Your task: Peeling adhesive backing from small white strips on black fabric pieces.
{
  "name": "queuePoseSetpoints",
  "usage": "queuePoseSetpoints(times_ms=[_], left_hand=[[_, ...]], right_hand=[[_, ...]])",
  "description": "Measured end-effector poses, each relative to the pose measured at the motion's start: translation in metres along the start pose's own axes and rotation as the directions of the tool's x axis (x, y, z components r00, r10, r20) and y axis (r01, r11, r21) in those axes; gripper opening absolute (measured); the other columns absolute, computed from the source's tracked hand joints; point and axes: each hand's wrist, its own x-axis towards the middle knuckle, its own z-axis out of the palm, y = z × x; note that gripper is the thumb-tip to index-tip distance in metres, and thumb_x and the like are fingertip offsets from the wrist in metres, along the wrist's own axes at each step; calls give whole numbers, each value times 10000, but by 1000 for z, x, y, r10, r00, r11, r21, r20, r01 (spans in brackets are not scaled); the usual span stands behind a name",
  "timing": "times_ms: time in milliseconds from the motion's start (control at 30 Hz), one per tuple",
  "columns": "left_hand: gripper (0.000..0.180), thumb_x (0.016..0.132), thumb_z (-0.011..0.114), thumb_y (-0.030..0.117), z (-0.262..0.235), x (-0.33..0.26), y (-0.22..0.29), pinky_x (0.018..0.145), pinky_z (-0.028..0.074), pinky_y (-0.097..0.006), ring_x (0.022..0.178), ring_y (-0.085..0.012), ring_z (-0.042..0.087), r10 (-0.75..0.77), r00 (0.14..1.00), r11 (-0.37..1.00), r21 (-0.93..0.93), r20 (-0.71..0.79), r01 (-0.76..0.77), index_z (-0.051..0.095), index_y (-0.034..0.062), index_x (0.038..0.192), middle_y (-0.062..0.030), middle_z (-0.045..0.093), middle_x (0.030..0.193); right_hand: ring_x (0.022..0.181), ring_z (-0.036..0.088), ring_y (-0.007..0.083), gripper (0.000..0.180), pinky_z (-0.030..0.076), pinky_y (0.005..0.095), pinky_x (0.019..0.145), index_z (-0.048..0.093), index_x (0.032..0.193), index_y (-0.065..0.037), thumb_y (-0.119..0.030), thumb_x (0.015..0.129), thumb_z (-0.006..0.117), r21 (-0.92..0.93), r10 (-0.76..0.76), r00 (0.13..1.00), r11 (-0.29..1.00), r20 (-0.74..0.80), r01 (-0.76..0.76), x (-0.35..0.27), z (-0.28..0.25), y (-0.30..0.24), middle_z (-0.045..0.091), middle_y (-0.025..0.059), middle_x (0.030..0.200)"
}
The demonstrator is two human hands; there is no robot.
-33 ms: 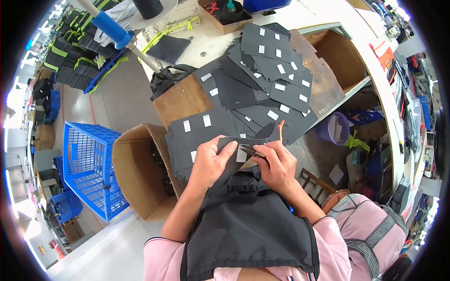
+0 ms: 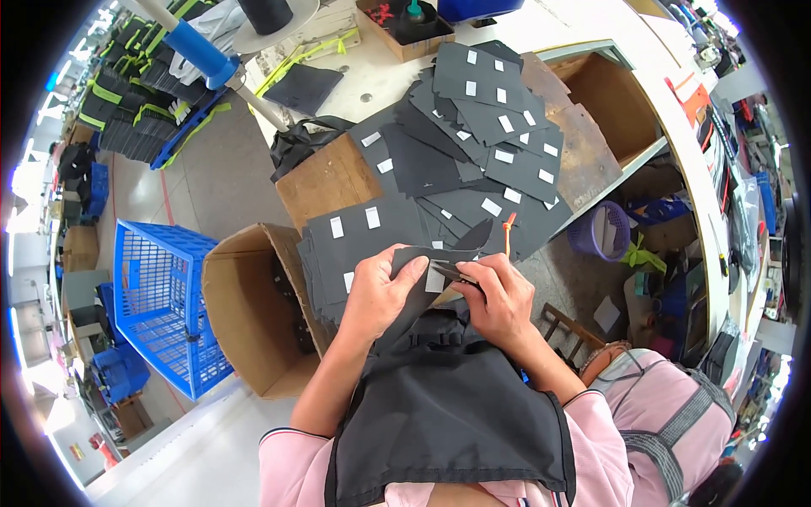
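Observation:
My left hand [image 2: 380, 290] pinches the edge of a dark grey fabric panel [image 2: 405, 319] between thumb and fingers. The panel hangs folded above my lap, and a white label [image 2: 435, 280] shows on it between my hands. In my right hand [image 2: 500, 297] are small dark thread snips [image 2: 449, 271], their tips at the panel beside that label. An orange strip [image 2: 508, 232] stands up by the right fingers. Just beyond the hands lies a spread pile of similar dark panels [image 2: 422, 160] with white labels; my hands hide part of the nearest stack.
An open cardboard box [image 2: 245, 372] stands at my left, beside a blue plastic crate [image 2: 156, 317]. The white worktable [image 2: 372, 80] has a small tray [image 2: 393, 49] at its back. A purple basket [image 2: 577, 232] sits under the table. At lower right is another person [image 2: 667, 414] in pink.

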Motion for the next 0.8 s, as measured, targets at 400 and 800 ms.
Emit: queuePoseSetpoints(times_ms=[400,800], left_hand=[[269,839,572,22,5,-5,11,733,452,-219,783,-50,539,53,997,992,110,57,-59,604,10,1106,-29,649,871],[224,857,511,6,2,-2,14,768,425,-200,815,-36,516,25,996,972,231,83,-44,607,20,1059,1,610,881]], right_hand=[[591,557,222,262,450,314,515,617,901,-61,-50,658,715,46,41,999,998,-12,-40,-4,-3,1,548,55,759],[626,552,212,245,451,293,539,605,907,-28,-4,681,699,258,251,967,938,-47,-231,2,-17,18,541,94,778]])
